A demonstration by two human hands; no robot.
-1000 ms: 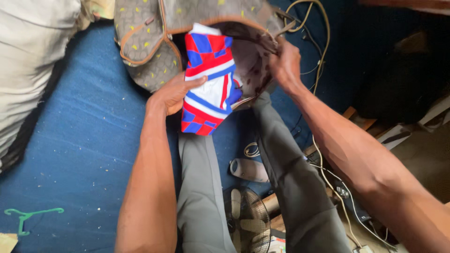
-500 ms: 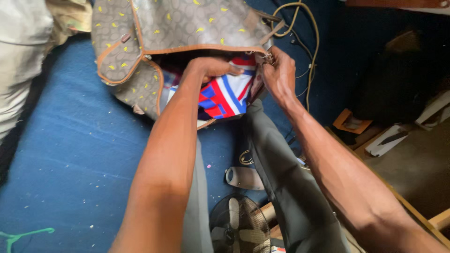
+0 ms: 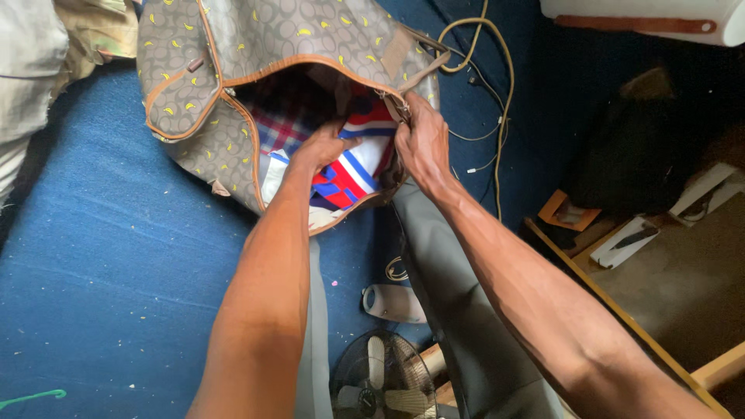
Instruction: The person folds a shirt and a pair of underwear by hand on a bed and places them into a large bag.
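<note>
The left hand has pushed deeper into the big bag, top middle, fingers pressed on the striped cloth. The right hand pinches the rim open. Packing step; next, tuck flat.

One patterned bag, one red-white-blue cloth inside it, one plaid cloth, two hands, left hand, right hand, one fan, one green hanger, one yellowish cable
</note>
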